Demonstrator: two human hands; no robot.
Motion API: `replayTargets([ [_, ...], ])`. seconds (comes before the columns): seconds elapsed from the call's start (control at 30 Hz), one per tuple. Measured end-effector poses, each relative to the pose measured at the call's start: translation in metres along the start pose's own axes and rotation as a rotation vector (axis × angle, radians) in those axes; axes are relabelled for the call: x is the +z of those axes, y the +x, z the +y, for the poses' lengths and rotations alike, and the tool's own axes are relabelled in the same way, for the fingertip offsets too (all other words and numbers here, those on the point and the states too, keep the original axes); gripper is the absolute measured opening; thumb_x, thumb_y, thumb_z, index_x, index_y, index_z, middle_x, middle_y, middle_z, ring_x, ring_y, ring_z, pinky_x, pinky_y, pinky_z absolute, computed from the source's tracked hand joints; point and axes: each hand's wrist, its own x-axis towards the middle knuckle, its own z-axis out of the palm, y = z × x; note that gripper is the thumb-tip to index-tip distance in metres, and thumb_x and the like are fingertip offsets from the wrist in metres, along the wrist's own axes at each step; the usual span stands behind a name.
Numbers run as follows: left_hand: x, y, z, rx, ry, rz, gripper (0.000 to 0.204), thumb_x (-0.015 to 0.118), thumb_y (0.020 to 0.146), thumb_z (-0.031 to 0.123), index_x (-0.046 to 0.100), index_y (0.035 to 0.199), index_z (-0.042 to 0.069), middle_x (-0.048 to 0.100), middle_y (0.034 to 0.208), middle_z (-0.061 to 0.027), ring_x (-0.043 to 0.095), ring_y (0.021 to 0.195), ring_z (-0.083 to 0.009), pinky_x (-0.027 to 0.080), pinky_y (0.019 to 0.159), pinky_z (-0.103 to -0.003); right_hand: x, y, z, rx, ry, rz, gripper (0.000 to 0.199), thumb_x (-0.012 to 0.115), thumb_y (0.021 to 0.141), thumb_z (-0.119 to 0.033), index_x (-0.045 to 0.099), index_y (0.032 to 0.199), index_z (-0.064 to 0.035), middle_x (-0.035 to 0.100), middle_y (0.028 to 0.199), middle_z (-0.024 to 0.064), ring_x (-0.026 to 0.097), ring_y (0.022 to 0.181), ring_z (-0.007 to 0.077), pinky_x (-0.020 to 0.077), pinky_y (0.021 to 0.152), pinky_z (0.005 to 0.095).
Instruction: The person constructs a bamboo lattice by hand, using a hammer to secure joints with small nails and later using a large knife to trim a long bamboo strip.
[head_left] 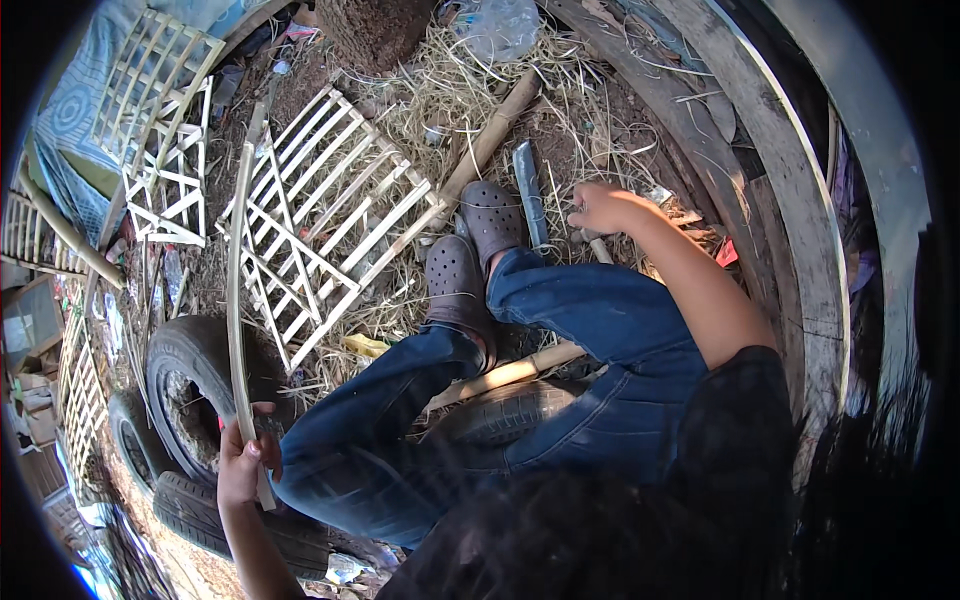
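The left hand (pixel 243 462) is closed around the lower end of a long thin bamboo strip (pixel 236 290), which rises in a slight curve past a black tyre (pixel 185 385) toward the upper left of the straw-strewn ground (pixel 440 90). The right hand (pixel 600 208) reaches down to the ground beside a large knife (pixel 530 192) (whether its curled fingers grip anything cannot be told). A white bamboo lattice panel (pixel 330 220) lies flat just left of the grey clogs (pixel 470 250).
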Motion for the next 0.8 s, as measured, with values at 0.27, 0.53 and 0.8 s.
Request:
replayTargets([
  [0.27, 0.086, 0.019, -0.023, -0.233, -0.453, -0.261, 0.081, 0.084, 0.072, 0.033, 0.038, 0.132, 0.006, 0.035, 0.061, 0.0062, 0.032, 0.044, -0.0038, 0.023, 0.036, -0.02, 0.103, 0.067, 0.002, 0.197, -0.219, -0.185, 0.032, 0.065, 0.074, -0.011, 0.07, 0.104, -0.0004, 0.063, 0.12, 0.0199, 0.063, 0.108, 0.0336, 0.0516, 0.09, 0.0463],
  [0.53, 0.12, 0.071, -0.031, -0.2, -0.672, -0.493, 0.076, 0.079, 0.079, 0.016, 0.034, 0.14, 0.011, 0.036, 0.063, 0.007, 0.031, 0.047, -0.0028, 0.024, 0.041, -0.02, 0.176, 0.087, 0.02, 0.365, -0.031, -0.456, 0.046, 0.063, 0.077, -0.03, 0.068, 0.115, -0.0053, 0.064, 0.123, 0.0131, 0.063, 0.11, 0.026, 0.0483, 0.093, 0.0404],
  [0.8, 0.131, 0.089, -0.025, -0.003, -0.386, -0.427, 0.038, 0.071, 0.085, 0.005, 0.052, 0.118, 0.006, 0.031, 0.055, 0.0112, 0.029, 0.049, -0.0004, 0.025, 0.047, -0.021, 0.222, 0.104, 0.069, 0.39, -0.036, -0.164, 0.042, 0.063, 0.075, -0.023, 0.066, 0.11, 0.0012, 0.068, 0.108, 0.0195, 0.068, 0.096, 0.0306, 0.0535, 0.083, 0.0396],
])
